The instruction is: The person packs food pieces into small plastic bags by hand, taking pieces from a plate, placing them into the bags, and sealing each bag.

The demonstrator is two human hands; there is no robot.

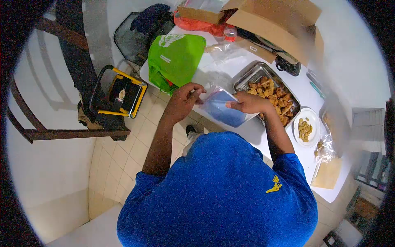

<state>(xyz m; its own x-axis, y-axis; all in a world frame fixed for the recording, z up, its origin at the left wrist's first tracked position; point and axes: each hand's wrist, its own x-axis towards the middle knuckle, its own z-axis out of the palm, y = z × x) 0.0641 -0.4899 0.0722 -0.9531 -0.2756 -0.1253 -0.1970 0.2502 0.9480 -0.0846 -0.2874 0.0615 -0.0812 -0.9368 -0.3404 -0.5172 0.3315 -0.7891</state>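
Observation:
A clear plastic bag (225,109) with a bluish look hangs at the table's near edge, in front of my body. My right hand (249,103) grips its right side, thumb on top. At the bag's left edge, my left hand (187,101) has its fingers curled and pinched on the thin film. Just beyond my right hand lies a metal tray (257,70) holding browned, fried-looking food pieces (271,94). Right of the tray is a white plate (312,128) with small yellowish-green pieces (304,129).
A green bag (175,59) lies on the white table (263,138) at the left. Cardboard boxes (271,24) and a bottle (229,33) stand at the back. More plastic packaging (326,148) sits at the right. A yellow-and-black folding step (123,96) is on the floor at left.

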